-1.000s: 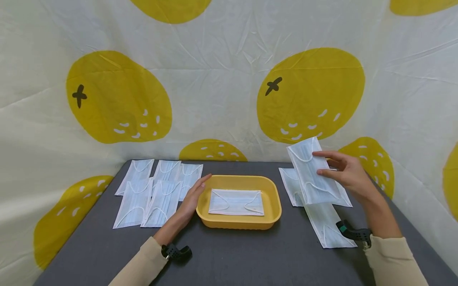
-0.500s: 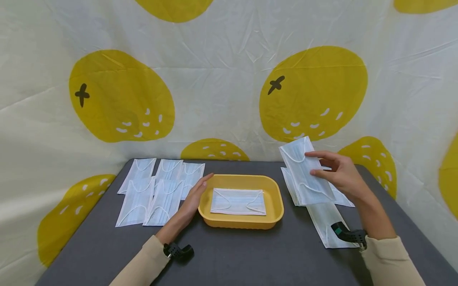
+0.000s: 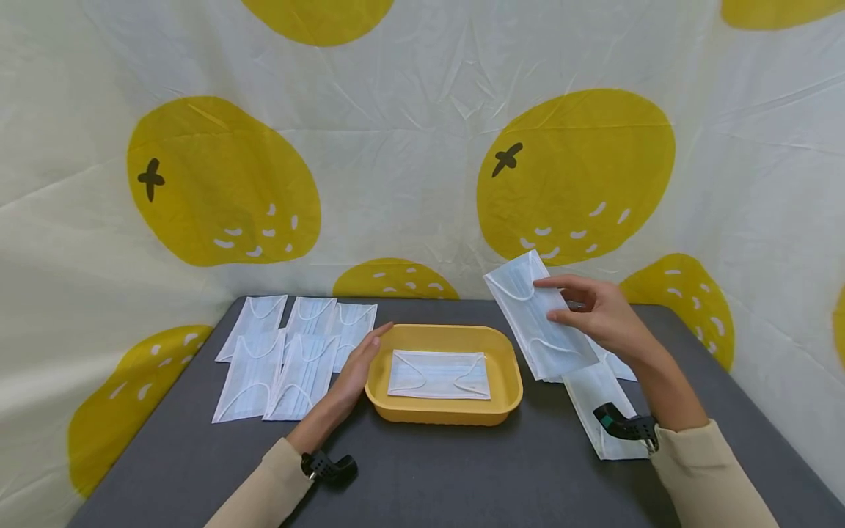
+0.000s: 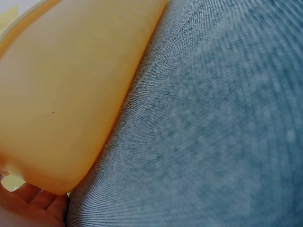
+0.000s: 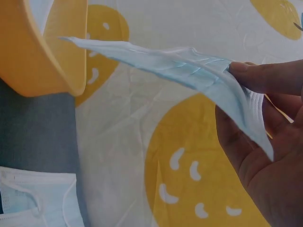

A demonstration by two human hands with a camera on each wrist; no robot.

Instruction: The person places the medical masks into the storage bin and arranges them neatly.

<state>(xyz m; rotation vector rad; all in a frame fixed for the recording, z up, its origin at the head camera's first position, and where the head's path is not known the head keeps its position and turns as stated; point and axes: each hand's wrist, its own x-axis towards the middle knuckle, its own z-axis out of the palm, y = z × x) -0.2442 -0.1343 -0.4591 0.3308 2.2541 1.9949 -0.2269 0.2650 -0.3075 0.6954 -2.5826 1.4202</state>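
In the head view, my right hand (image 3: 594, 315) pinches a light blue face mask (image 3: 531, 323) between thumb and fingers, raised and tilted to the right of a yellow tray (image 3: 442, 414). The right wrist view shows the pinched mask (image 5: 189, 71) nearly edge-on, one end pointing toward the tray (image 5: 28, 56). Another mask (image 3: 439, 375) lies flat and crosswise inside the tray. My left hand (image 3: 353, 370) rests against the tray's left side with its fingers extended. In the left wrist view, the left fingers (image 4: 40, 201) are partly hidden behind the tray wall.
Several masks (image 3: 247, 374) lie overlapping on the dark grey table (image 3: 449, 477) at the left. More masks (image 3: 601, 411) lie at the right, partly under the right hand and wrist. A white curtain (image 3: 409, 169) with yellow fruit prints hangs behind the table.
My right hand has moved left with its mask, away from the masks at the right and closer to the tray. The left hand and the tray have stayed in place.
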